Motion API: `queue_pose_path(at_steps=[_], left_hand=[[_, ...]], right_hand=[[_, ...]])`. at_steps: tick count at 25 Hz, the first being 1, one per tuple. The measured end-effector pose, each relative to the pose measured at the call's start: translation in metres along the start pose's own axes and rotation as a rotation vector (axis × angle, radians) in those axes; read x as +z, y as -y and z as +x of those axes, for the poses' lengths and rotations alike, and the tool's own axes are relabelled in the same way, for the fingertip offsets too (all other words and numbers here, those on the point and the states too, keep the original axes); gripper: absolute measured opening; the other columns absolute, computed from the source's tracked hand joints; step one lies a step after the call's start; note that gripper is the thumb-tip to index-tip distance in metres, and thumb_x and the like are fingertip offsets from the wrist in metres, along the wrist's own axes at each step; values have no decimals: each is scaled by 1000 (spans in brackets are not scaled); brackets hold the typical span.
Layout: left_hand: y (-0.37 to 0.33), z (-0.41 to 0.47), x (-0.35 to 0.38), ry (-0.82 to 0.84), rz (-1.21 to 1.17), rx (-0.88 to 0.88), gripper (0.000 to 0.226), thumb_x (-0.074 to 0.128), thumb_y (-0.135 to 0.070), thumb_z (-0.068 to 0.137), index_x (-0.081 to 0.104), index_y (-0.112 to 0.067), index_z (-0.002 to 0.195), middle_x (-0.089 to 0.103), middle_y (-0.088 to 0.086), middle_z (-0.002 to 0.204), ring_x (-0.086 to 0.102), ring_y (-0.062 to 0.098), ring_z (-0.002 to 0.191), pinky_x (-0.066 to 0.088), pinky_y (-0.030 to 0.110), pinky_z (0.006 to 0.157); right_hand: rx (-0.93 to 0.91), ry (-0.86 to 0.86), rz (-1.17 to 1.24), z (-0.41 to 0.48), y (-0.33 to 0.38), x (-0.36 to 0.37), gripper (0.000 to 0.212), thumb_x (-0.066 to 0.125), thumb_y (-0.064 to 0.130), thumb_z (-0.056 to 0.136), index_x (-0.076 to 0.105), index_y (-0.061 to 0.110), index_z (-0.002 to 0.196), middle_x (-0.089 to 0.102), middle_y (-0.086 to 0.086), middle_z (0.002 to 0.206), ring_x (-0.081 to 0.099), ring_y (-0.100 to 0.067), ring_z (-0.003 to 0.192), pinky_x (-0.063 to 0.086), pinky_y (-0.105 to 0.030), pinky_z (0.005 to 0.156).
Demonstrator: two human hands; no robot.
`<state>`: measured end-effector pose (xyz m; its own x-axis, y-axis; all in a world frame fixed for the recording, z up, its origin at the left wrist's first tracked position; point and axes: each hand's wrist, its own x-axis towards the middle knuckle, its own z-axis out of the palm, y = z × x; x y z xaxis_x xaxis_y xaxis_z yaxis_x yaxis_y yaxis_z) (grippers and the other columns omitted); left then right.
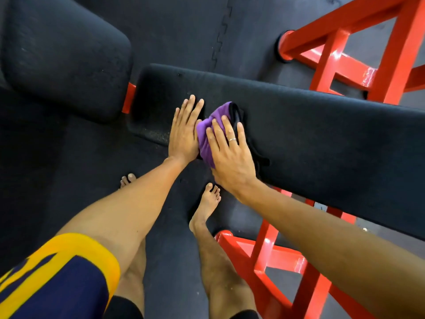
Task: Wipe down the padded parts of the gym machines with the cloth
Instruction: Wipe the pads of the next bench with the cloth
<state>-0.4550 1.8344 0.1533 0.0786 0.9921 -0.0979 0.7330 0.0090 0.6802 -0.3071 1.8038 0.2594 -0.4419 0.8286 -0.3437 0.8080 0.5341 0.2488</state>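
Pressing the purple cloth [204,141] against the long black pad [310,125] near its left end, our right hand [230,155] lay flat on it, fingers straight and spread. Our left hand [184,134] rested flat just beside the cloth, holding nothing. The pad's long axis ran off to our right, so we judged the right hand better placed to sweep.

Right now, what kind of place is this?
Most likely a gym: a long black padded bench on a red steel frame, a second pad beside it, and interlocking rubber floor mats.
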Motion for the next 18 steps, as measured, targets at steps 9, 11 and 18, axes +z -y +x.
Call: queue_pose_path(at_steps=[9, 11, 18], left_hand=[[-1, 1, -6, -1, -122, -73, 51, 29, -21, 109, 27, -18, 160, 14, 5, 170, 8, 17, 157, 2, 35, 128], [6, -6, -3, -57, -149, -148, 51, 29, -22, 109, 28, -16, 160, 15, 7, 169, 8, 18, 157, 5, 40, 129], [19, -20, 1, -93, -89, -349, 54, 28, -28, 109, 21, -15, 161, 11, 9, 170, 5, 22, 158, 4, 42, 128]], right_hand=[[-68, 15, 64, -53, -34, 5, 105, 80, 38, 77, 24, 9, 162, 16, -13, 170, 10, -39, 157, 12, -59, 126], [-83, 3, 95, -21, -14, 6, 89, 67, 42, 86, 29, 10, 160, 24, -13, 168, 15, -38, 156, 10, -58, 126], [7, 24, 192, 74, -24, -11, 74, 50, 45, 99, 25, 16, 162, 18, -5, 170, 7, -31, 158, 3, -53, 127]])
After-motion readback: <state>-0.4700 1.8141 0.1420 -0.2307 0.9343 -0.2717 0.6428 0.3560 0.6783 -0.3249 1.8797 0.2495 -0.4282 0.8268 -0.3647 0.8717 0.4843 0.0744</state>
